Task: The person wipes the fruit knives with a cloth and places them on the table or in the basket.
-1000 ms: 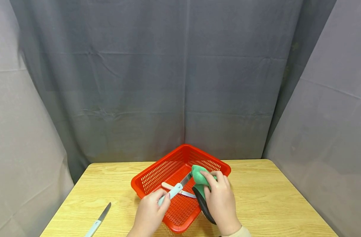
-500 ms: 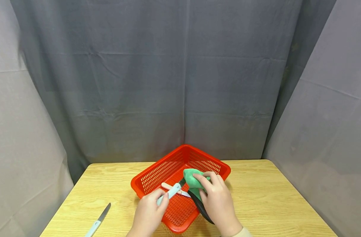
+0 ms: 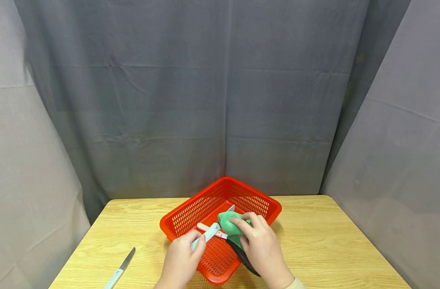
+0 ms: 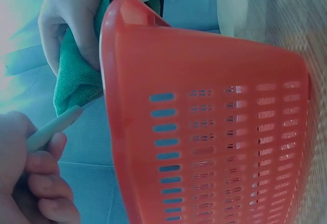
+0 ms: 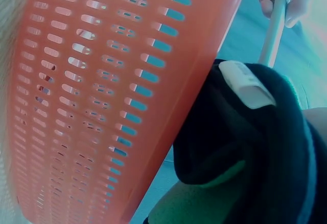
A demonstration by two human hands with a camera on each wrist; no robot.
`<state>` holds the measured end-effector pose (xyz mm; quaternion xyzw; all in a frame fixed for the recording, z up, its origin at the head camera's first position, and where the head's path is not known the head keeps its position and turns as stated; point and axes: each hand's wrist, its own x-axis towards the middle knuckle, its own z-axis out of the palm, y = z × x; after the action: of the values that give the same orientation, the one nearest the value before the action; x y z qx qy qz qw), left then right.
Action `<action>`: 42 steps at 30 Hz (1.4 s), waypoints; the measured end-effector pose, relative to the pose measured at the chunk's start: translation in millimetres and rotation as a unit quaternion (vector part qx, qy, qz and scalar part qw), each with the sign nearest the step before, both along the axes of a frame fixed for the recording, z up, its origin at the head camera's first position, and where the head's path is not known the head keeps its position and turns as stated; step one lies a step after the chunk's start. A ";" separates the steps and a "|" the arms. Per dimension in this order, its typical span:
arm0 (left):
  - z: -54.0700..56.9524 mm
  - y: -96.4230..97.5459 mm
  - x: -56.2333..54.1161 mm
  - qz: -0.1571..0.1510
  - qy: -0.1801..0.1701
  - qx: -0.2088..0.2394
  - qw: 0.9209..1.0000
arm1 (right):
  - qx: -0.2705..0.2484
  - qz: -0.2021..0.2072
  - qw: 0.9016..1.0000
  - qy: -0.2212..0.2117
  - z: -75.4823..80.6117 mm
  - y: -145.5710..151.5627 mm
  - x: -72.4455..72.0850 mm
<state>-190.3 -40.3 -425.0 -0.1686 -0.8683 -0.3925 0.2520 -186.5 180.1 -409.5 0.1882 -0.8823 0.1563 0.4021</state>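
My left hand (image 3: 183, 253) grips the light blue handle (image 3: 210, 233) of a knife above the red basket. My right hand (image 3: 261, 245) pinches a green cloth (image 3: 230, 223) around the blade close to the handle, and the blade's tip (image 3: 232, 208) sticks out beyond the cloth. A black side of the cloth (image 3: 243, 257) hangs toward the basket's front right rim; the right wrist view shows its white tag (image 5: 248, 83). Below, a knife with a pale pink handle (image 3: 203, 227) lies in the basket, its blade mostly hidden by the cloth.
The perforated red basket (image 3: 194, 204) stands slantwise on the wooden table (image 3: 324, 241). Left of it lies another knife with a light blue handle (image 3: 115, 277), blade pointing away. Grey curtains (image 3: 162, 120) hang behind the table and at both sides.
My right hand has slid the cloth left and down along the blade toward the handle, uncovering the tip. My left hand has stayed nearly still.
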 end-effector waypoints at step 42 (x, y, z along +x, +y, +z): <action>1.9 0.5 2.1 -0.011 -0.004 0.005 1.000 | -0.086 -0.109 0.990 0.006 -4.6 8.9 -8.2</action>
<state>-188.3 -39.8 -423.1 -0.1757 -0.8655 -0.4002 0.2447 -194.8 189.1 -414.1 0.0563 -0.8787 0.1852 0.4364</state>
